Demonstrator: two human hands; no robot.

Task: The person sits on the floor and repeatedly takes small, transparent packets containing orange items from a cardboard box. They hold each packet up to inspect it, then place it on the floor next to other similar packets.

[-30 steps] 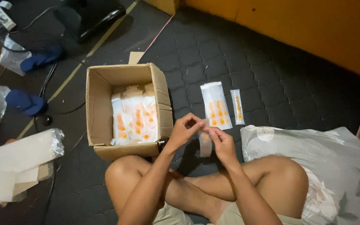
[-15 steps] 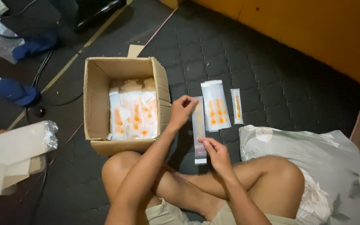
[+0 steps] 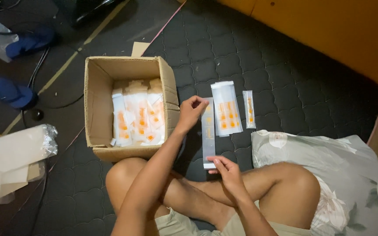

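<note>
Over on the far left, a stack of white sheets [image 3: 12, 159] in clear wrap sits on the floor, with two blue slippers [image 3: 12, 92] above it. Next comes the cardboard box [image 3: 93, 102], one box, open, packed with white-and-orange sachets [image 3: 138, 118]; they overlap too much for an exact count, but there are at least half a dozen.

Now the change: a second ago both hands were bunched together over the lap, and now they are stretched apart, drawing a long clear sleeve [image 3: 208, 135] out straight on the dark quilted mat [image 3: 285, 78]. The left hand [image 3: 192, 111] pinches the sleeve's top end just beside the box, while the right hand [image 3: 228, 171] pins its bottom end near the knee. So one sleeve is opened to full length, flat and ready.

Just right of it lie one wider packet [image 3: 226, 108] with orange marks, then one narrow packet [image 3: 249, 109]. Further right is one floral pillow [image 3: 351, 175].
</note>
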